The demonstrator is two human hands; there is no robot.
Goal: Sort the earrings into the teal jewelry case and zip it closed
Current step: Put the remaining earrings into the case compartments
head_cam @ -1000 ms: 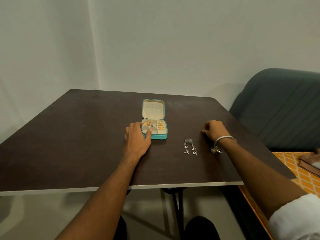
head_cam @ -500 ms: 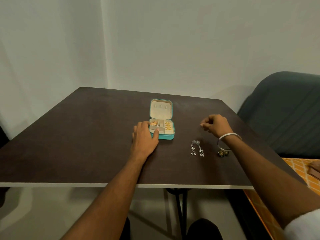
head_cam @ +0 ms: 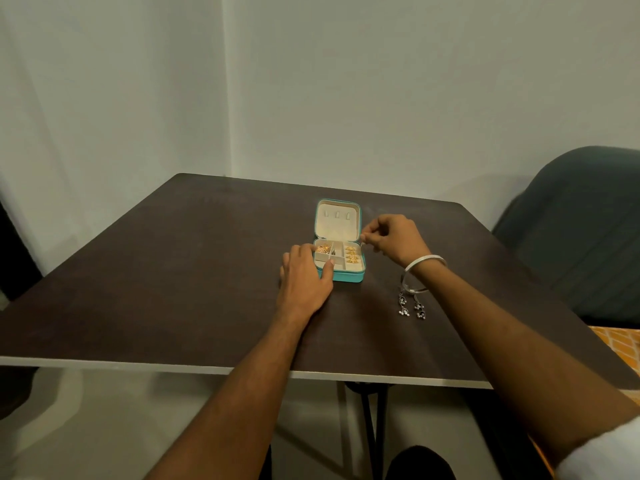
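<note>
Left hand lies flat on the desk at the case's 8 o'clock, fingers straight, thumb pressing the front wall, prob. to keep it from sliding. Teal jewelry case sits mid-desk, lid up; gold earrings fill the right & back-left compartments. At its 3 o'clock, right hand hovers with fingers curled, tips pinched together over the case's right rim; can't tell if sth small is held. Silver drop earrings wait at the case's 4 o'clock, under the wrist w/ the bangle, so sorting looks unfinished.
</note>
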